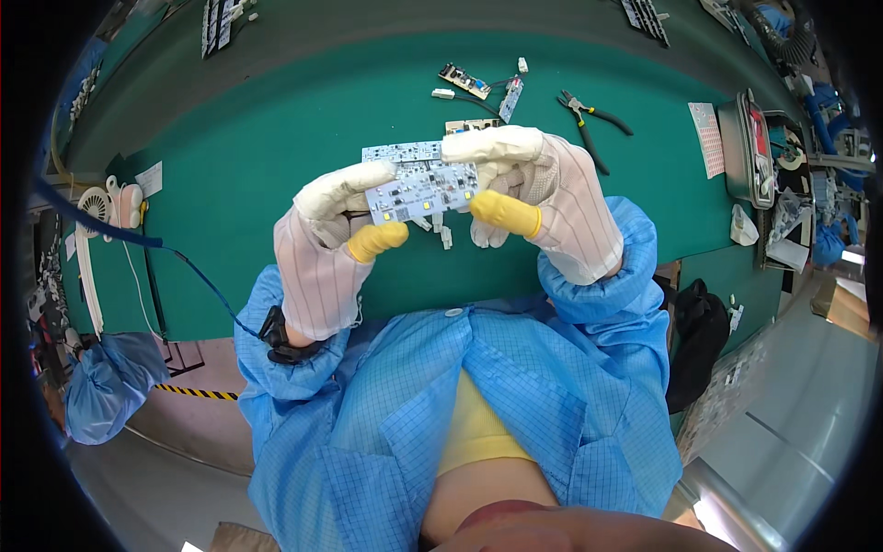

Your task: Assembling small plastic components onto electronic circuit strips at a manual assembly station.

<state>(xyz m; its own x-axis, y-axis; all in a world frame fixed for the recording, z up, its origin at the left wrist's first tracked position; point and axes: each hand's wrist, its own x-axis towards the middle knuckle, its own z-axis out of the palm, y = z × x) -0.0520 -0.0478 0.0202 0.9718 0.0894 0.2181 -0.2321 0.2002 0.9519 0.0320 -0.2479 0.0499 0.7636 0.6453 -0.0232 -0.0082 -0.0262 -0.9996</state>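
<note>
Between my two gloved hands is a white circuit board [423, 191] dotted with small dark parts and yellow squares. My left hand [336, 221] grips its left end, a yellow-capped thumb at the lower edge and white-tipped fingers over the top. At the right end, my right hand [529, 198] holds it likewise, thumb at the lower corner. Another board strip [402, 152] shows just beyond its upper edge; whether the two are joined I cannot tell. White connectors [446, 237] hang or lie below the board. A tan board [472, 126] is partly covered by my right fingers.
Farther back on the green mat [230, 202] lie a board with dark parts [464, 81] and a small wired board [511, 99]. Pliers [581, 115] rest to their right. A metal tray [747, 152] and printed sheet [707, 140] are at right, a fan [124, 202] at left. A blue cord [207, 290] reaches my left wrist.
</note>
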